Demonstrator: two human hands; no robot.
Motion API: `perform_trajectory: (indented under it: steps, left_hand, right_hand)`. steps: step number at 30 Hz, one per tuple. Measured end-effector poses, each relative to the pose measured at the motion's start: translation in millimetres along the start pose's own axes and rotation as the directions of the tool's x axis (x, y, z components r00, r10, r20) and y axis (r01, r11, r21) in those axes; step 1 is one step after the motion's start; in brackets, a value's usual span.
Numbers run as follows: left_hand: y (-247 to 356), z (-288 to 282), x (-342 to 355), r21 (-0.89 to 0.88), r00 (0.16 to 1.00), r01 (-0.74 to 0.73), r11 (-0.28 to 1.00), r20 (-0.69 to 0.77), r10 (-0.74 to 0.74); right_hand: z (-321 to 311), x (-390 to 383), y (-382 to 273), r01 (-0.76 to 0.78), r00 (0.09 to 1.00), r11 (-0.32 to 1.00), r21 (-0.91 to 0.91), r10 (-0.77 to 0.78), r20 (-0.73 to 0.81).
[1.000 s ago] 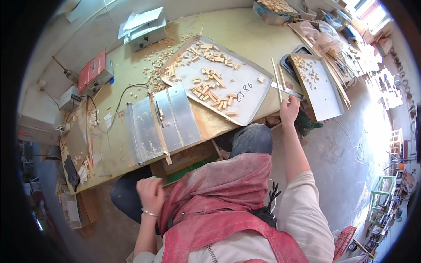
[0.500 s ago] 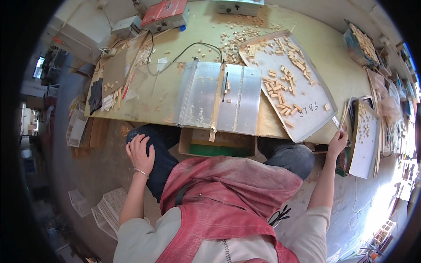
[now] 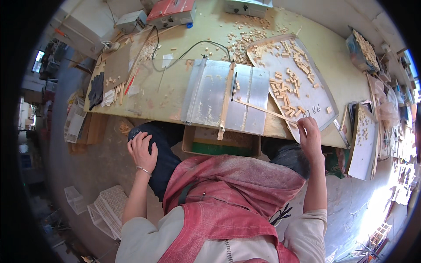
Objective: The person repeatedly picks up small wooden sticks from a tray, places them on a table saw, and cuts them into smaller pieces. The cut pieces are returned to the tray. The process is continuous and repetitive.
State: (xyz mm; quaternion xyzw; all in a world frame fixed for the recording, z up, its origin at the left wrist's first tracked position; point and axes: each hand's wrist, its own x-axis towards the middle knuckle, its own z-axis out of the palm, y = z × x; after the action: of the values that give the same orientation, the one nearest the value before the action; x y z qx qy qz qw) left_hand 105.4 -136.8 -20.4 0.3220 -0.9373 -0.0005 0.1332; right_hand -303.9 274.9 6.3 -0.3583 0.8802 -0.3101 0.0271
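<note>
My right hand is closed on the near end of a thin wooden strip. The strip slants left, its far end over a small metal saw table. A dark, narrow blade slot shows in that table, with a few small wood pieces beside it. Along the slot's left runs a wooden guide bar. My left hand lies open on my left knee and holds nothing. Right of the saw table, a white tray bears many short cut wood blocks.
Loose wood bits cover the bench behind the saw table. A red box and a dark glove lie on the left side. At the right stand a second tray and a bin of wood pieces. An open drawer sits under the bench.
My right hand has swung left from beside the right tray, bringing the wooden strip over the saw table. My left hand stays on the knee. The view has shifted slightly.
</note>
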Motion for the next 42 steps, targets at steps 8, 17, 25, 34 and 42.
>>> perform_trajectory:
  steps: [8,17,25,34,42]
  left_hand:
    - [0.7,0.3,0.4,-0.006,1.0,0.011,1.0,-0.001,-0.011]
    - [2.4,0.9,4.1,0.002,1.0,0.006,1.0,-0.001,-0.006]
    - [-1.9,6.0,0.3,0.008,0.998,-0.046,0.999,-0.034,0.047]
    - [0.1,7.5,1.9,0.055,0.998,-0.061,0.997,0.002,0.061]
    - [2.0,8.6,6.0,0.076,0.997,-0.08,0.994,0.015,0.079]
  right_hand:
    - [4.1,37.2,14.5,0.04,0.999,0.999,-0.015,-0.04,-0.003]
    - [18.7,87.5,30.2,-0.053,0.968,0.997,0.06,0.066,-0.241]
    - [-8.6,-4.7,119.8,-0.357,0.705,0.901,0.245,0.432,-0.562]
    - [-5.0,-136.2,215.6,-0.651,0.467,0.727,0.217,0.61,-0.641]
    - [-4.0,-46.5,186.0,-0.579,0.612,0.808,-0.104,0.347,-0.71]
